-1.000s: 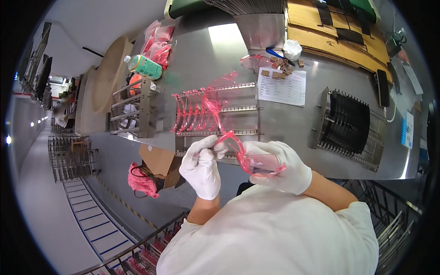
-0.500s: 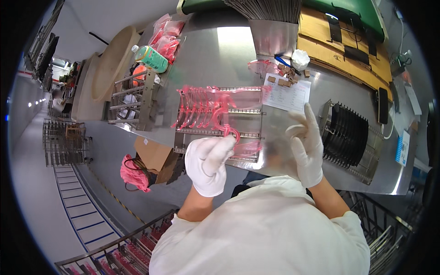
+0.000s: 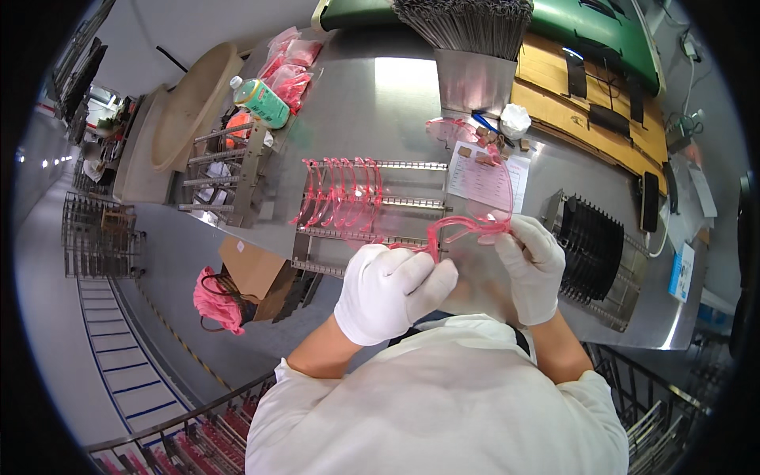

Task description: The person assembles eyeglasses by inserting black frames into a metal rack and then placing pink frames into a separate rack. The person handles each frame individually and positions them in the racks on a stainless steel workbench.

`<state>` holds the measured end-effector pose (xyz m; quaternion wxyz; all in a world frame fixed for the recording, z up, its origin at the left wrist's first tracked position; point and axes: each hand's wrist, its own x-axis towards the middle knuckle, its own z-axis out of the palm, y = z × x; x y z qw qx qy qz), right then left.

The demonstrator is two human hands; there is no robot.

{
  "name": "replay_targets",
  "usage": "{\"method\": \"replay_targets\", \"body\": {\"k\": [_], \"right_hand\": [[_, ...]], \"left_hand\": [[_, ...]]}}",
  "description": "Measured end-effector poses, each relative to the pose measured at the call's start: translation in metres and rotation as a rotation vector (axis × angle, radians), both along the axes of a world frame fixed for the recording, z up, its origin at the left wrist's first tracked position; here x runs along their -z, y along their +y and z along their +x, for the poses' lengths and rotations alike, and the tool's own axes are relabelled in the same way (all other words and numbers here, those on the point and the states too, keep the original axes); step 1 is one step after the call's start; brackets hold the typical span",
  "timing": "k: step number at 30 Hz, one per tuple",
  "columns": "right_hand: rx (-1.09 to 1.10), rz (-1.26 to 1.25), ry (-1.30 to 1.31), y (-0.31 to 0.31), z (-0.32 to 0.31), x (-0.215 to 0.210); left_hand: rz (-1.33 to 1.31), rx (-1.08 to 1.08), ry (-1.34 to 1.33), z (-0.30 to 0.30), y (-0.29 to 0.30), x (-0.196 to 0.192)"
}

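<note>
Two white-gloved hands, left hand [image 3: 392, 289] and right hand [image 3: 532, 265], pinch clear pink plastic glasses [image 3: 467, 226] between them.

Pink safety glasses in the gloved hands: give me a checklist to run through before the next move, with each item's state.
1. Both hands on the pink safety glasses: ok, the left hand grips the temple end and the right hand the lens side.
2. Gloves on both hands: ok, white gloves cover them.
3. Free slots on the metal rack: ok, pink glasses fill only its left part.
4. Lens free of marks: cannot tell, too small to judge.
5. Glasses held off the steel table: ok, they are raised above it.
6. Paper sheet clear of the rack: ok, it lies beside it.
</note>
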<state>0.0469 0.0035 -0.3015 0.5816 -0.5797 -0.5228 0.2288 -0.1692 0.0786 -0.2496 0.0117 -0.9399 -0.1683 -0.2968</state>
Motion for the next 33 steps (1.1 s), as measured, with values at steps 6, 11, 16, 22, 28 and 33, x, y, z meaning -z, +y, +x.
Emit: {"method": "replay_targets", "body": {"k": [6,11,16,22,28,33], "right_hand": [[0.011,-0.029,0.212,-0.004,-0.004,0.004],[0.027,-0.159,0.324,-0.009,-0.001,0.017],[0.025,-0.264,0.54,-0.011,-0.004,0.011],[0.038,-0.31,0.643,-0.002,-0.004,0.005],[0.013,-0.209,0.598,-0.002,-0.002,0.01],[-0.011,-0.045,0.386,-0.001,-0.001,0.002]], "left_hand": [[-0.035,0.036,0.018,0.006,0.002,-0.006],[-0.01,0.089,-0.043,0.008,0.004,-0.004],[-0.043,0.075,-0.056,0.014,0.005,-0.001],[-0.213,0.023,0.035,0.006,0.007,0.008],[-0.731,-0.069,-0.245,0.013,-0.006,0.0],[-1.451,-0.174,-0.748,0.02,-0.013,0.02]]}}
